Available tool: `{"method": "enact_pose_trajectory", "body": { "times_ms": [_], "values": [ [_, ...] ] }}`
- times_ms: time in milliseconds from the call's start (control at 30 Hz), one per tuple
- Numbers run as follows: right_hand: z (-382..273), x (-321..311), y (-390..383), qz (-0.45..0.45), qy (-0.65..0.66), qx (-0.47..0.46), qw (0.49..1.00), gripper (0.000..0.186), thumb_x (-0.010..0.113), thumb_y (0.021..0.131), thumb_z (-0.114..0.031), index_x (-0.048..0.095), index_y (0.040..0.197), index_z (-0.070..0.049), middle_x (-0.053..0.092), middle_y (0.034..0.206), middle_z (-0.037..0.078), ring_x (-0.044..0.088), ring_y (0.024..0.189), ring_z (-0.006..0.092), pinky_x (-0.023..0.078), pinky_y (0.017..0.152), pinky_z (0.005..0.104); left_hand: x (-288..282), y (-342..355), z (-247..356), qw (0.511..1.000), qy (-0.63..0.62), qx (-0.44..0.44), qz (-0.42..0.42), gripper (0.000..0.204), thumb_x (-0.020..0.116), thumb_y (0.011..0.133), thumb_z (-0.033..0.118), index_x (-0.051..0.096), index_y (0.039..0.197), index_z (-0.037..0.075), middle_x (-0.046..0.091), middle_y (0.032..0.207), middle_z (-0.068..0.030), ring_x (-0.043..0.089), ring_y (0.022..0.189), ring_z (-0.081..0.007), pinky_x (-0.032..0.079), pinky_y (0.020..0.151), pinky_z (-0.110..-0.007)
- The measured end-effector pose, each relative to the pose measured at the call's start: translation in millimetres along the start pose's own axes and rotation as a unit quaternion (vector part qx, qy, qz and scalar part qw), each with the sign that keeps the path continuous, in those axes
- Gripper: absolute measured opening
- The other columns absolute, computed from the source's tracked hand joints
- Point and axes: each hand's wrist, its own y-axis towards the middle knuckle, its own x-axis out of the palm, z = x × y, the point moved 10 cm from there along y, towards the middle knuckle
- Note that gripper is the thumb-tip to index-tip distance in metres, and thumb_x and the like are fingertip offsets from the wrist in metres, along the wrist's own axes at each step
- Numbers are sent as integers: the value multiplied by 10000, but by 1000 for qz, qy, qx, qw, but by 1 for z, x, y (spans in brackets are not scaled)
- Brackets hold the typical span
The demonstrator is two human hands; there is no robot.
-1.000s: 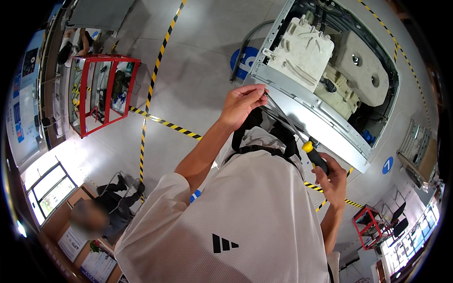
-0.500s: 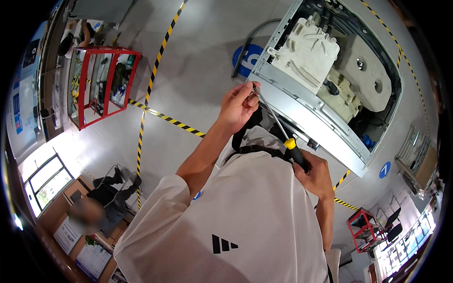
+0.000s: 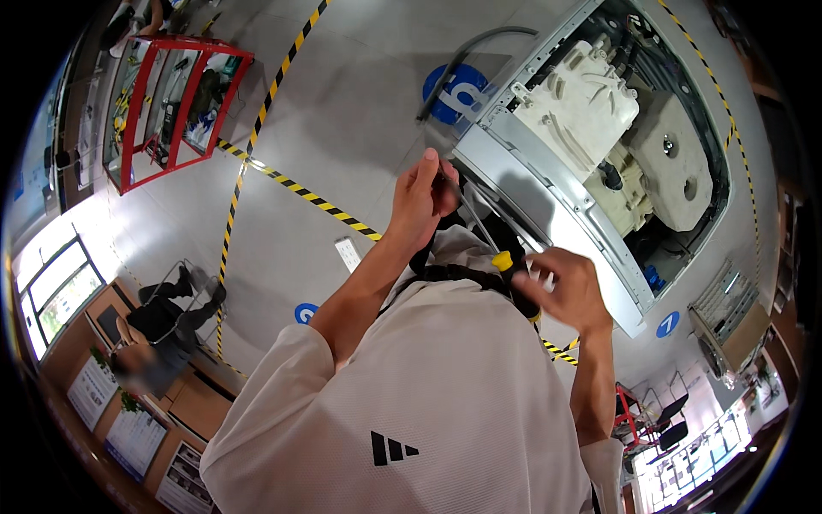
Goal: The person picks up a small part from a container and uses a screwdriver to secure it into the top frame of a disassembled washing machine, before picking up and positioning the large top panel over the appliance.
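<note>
A screwdriver [image 3: 502,260] with a long metal shaft and a black handle with a yellow collar slants in front of my body. My left hand [image 3: 417,204] is closed around its tip end, thumb up, so the tip itself is hidden. At the handle end is my right hand [image 3: 565,289], blurred, with thumb and fingers spread. Its thumb overlaps the handle from view, but the fingers do not wrap around it. Just beyond the hands lies an open washing machine [image 3: 548,206] on its side, its pale inner parts exposed.
A grey hose [image 3: 454,73] curves over the floor beside the machine. Left stands a red-framed cart [image 3: 175,103] with tools and parts. A seated person [image 3: 158,334] is at the lower left. Yellow-black tape [image 3: 317,201] marks the floor. More metal parts [image 3: 728,313] lie at the right.
My right hand has loosened from the screwdriver handle and spread its fingers. The screwdriver has shifted slightly left, its tip end still in my left hand. The whole view has turned a little.
</note>
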Motion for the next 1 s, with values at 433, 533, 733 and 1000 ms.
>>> {"method": "enact_pose_trajectory", "body": {
  "times_ms": [433, 533, 733, 1000],
  "values": [
    [7, 1, 107, 187, -249, -67, 948, 918, 818, 545, -451, 445, 1249, 4, 432, 1250, 167, 433, 1138, 341, 353, 948, 426, -20, -2, -10, 999, -21, -30, 28, 347, 450, 954, 361, 528, 810, 55, 503, 763, -44, 425, 577, -89, 325, 496, -221],
    [6, 2, 105, 197, -247, -72, 946, 877, 816, 545, -433, 469, 1220, 7, 443, 1234, 161, 441, 1122, 334, 350, 942, 424, -19, -1, -10, 999, -19, -29, 27, 345, 453, 954, 359, 531, 812, 54, 512, 768, -49, 430, 573, -88, 331, 496, -218],
    [12, -1, 106, 203, -216, -78, 952, 843, 812, 551, -409, 480, 1204, 8, 473, 1209, 152, 457, 1106, 314, 351, 942, 406, -15, 5, -13, 999, -27, -38, 20, 348, 469, 946, 361, 539, 810, 49, 517, 766, -54, 433, 565, -90, 341, 496, -217],
    [12, -1, 105, 208, -222, -72, 950, 871, 810, 551, -408, 454, 1226, 12, 472, 1205, 149, 457, 1098, 310, 350, 937, 402, -17, 5, -14, 998, -30, -43, 27, 351, 490, 935, 367, 545, 806, 45, 515, 755, -58, 431, 553, -92, 339, 490, -221]
  ]
}}
